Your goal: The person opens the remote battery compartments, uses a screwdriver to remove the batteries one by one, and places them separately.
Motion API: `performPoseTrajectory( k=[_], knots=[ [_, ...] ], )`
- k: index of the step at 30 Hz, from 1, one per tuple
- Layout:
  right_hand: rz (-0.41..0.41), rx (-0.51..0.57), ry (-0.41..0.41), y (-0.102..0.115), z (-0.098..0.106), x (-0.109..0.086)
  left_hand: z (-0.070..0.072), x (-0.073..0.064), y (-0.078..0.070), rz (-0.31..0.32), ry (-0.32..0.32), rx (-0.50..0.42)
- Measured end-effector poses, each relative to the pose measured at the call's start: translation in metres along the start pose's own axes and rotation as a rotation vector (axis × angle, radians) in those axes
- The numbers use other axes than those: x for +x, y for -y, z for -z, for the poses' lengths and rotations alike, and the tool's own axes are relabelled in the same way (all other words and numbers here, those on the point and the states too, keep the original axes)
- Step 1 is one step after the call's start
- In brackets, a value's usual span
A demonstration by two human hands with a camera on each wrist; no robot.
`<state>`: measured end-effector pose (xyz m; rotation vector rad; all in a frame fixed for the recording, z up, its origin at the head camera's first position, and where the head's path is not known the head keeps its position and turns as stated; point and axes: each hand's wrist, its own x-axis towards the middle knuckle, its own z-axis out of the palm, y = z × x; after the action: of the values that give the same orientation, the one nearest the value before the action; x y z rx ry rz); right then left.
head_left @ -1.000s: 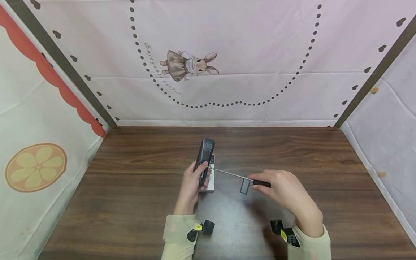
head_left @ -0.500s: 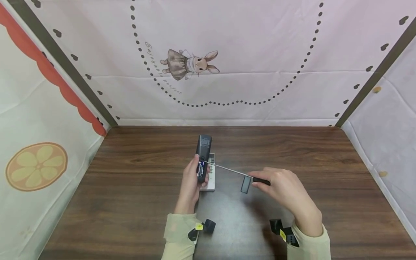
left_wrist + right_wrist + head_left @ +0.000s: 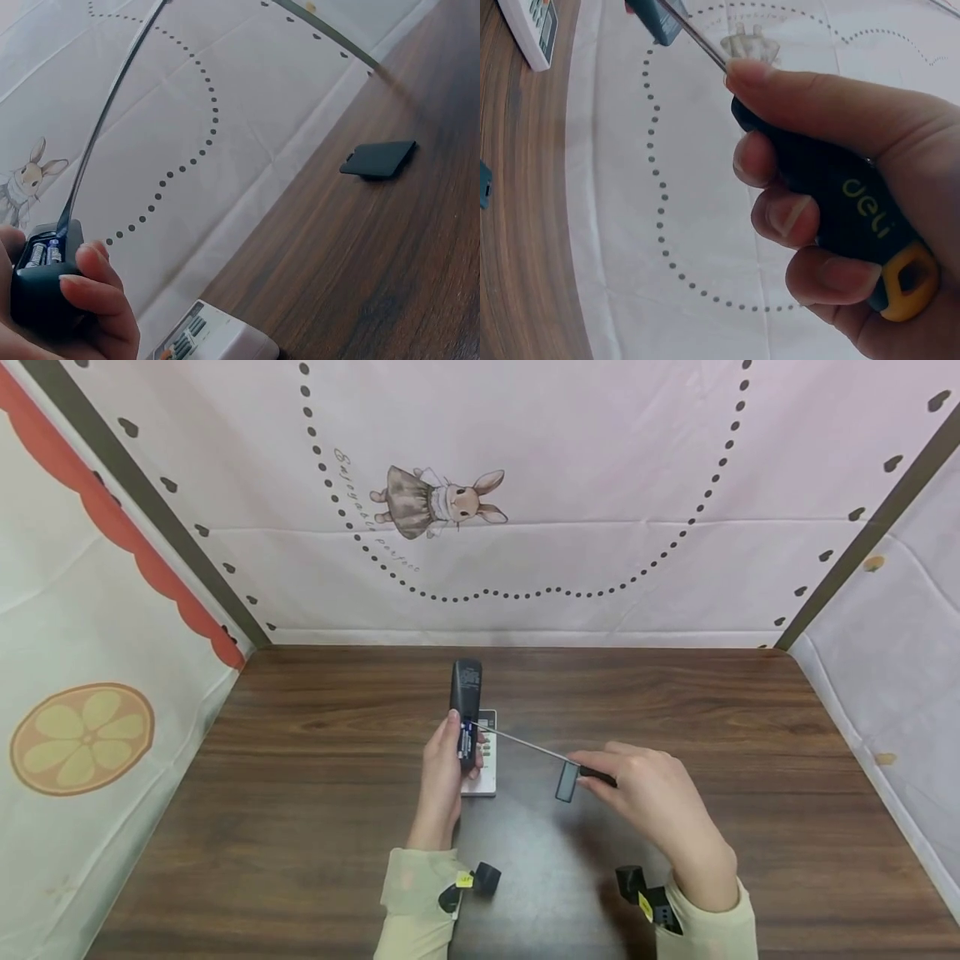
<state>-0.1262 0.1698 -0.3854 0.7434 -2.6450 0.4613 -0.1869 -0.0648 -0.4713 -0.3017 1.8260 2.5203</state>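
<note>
My left hand (image 3: 437, 777) grips a black remote control (image 3: 467, 687), its back turned up and its battery compartment uncovered. Two batteries (image 3: 45, 253) lie side by side in that compartment in the left wrist view. My right hand (image 3: 656, 793) holds a screwdriver by its dark handle (image 3: 832, 172), which has a yellow end and "deli" lettering. The screwdriver's thin metal shaft (image 3: 525, 744) reaches left, its tip at the upper end of the compartment beside the batteries. On the table below the right fingers lies the dark battery cover (image 3: 379, 159).
A white remote-like device (image 3: 487, 764) with a screen and buttons lies on the wooden table (image 3: 322, 760), just under and right of the black remote. Printed white cloth walls (image 3: 570, 560) enclose the table at the back and sides.
The left hand has turned the black remote more upright, so its batteries now show, and shifted it slightly up and left in the head view. The screwdriver tip has followed it.
</note>
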Motion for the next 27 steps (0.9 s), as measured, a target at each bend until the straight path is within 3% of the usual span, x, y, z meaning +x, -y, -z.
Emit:
performPoseTrajectory(
  k=[10, 15, 27],
  knots=[
    [0.016, -0.008, 0.031, 0.000, -0.001, -0.001, 0.003, 0.002, 0.003, 0.022, -0.020, 0.092],
    [0.018, 0.041, 0.053, -0.009, 0.002, -0.005, 0.004, 0.001, 0.001, 0.059, 0.046, 0.071],
    [0.005, 0.168, 0.120, -0.021, 0.004, -0.009, 0.011, 0.000, -0.002, 0.119, 0.227, -0.087]
  ],
)
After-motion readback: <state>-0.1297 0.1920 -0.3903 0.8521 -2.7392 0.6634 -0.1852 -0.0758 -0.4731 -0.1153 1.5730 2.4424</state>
